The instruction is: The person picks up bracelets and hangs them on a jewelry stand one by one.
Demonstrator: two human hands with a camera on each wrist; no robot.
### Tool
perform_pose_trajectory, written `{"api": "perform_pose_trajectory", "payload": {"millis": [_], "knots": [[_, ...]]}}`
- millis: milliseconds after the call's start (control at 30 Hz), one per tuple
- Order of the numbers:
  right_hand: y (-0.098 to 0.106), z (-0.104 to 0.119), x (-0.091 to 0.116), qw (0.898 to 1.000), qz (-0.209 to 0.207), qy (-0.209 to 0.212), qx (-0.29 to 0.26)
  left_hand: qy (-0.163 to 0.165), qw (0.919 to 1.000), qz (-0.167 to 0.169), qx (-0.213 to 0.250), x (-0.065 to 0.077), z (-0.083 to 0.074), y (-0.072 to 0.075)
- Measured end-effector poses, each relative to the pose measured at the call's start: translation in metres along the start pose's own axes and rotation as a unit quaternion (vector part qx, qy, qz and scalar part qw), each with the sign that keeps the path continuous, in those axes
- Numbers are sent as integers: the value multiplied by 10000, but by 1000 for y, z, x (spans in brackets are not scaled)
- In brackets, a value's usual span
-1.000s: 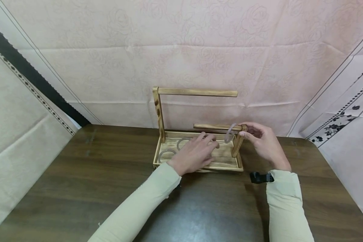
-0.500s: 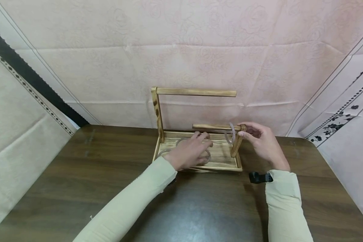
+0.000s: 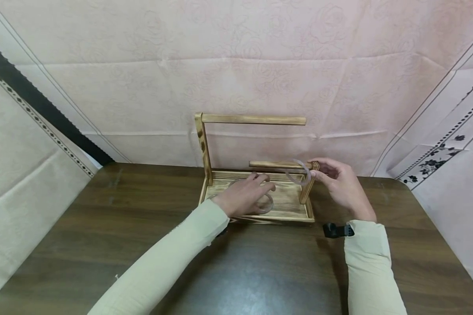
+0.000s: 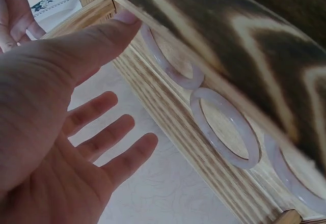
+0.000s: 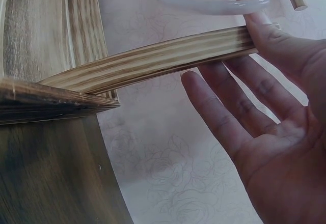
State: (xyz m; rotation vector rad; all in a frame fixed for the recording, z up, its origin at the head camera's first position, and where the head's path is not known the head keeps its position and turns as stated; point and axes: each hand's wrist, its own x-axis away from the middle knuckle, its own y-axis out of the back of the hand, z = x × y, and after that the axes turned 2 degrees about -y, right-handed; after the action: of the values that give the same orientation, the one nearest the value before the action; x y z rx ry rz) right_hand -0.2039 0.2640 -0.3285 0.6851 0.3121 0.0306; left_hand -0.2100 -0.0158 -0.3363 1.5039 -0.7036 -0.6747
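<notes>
A wooden display stand point(image 3: 289, 205) has a shallow tray base, a tall left post with a bar, and a shorter right post point(image 5: 178, 56) with a lower bar. My right hand point(image 3: 337, 181) pinches the top of the shorter post between thumb and fingers. A pale translucent bangle point(image 5: 219, 6) hangs on the lower bar, close to my thumb. My left hand point(image 3: 246, 192) is over the tray, fingers loosely spread and holding nothing. In the left wrist view its thumb tip is at the tray's rim, near a bangle point(image 4: 192, 102) and two others lying inside.
The stand is toward the back of a dark brown wooden table point(image 3: 240, 271). Behind it hangs a pale pink cloth point(image 3: 252, 87) with rose patterns. A black strapped device point(image 3: 337, 230) is on my right wrist.
My left hand has moved left over the tray, uncovering more of a bangle beside it. The bangle on the lower bar has swung and turned. My right hand keeps its grip.
</notes>
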Motion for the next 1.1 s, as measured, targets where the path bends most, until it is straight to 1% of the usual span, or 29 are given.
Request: {"api": "perform_pose_trajectory", "payload": {"millis": [133, 200, 300, 400, 533, 733, 967, 1100], "knots": [[0, 1, 0, 10000, -1, -42, 48, 44, 9995, 292, 118, -3, 2, 1], [-1, 1, -1, 10000, -23, -64, 71, 51, 9991, 413, 84, -4, 2, 1], [-1, 1, -1, 9999, -58, -64, 114, 35, 9987, 509, -38, -5, 1, 2], [-1, 2, -1, 9999, -68, -62, 122, 92, 9980, 610, -166, -7, -1, 1], [-1, 1, -1, 9999, -87, -52, 109, 135, 9969, 759, -182, -10, -2, -1], [-2, 0, -1, 9998, -115, -31, 135, 140, 9953, 960, 15, -12, -2, -4], [-1, 0, -1, 9999, -84, -61, 81, 114, 9938, 1079, 250, -14, -2, -4], [-1, 0, -1, 9999, -84, -48, 59, 159, 9919, 1202, 379, -17, -2, -4]]}}
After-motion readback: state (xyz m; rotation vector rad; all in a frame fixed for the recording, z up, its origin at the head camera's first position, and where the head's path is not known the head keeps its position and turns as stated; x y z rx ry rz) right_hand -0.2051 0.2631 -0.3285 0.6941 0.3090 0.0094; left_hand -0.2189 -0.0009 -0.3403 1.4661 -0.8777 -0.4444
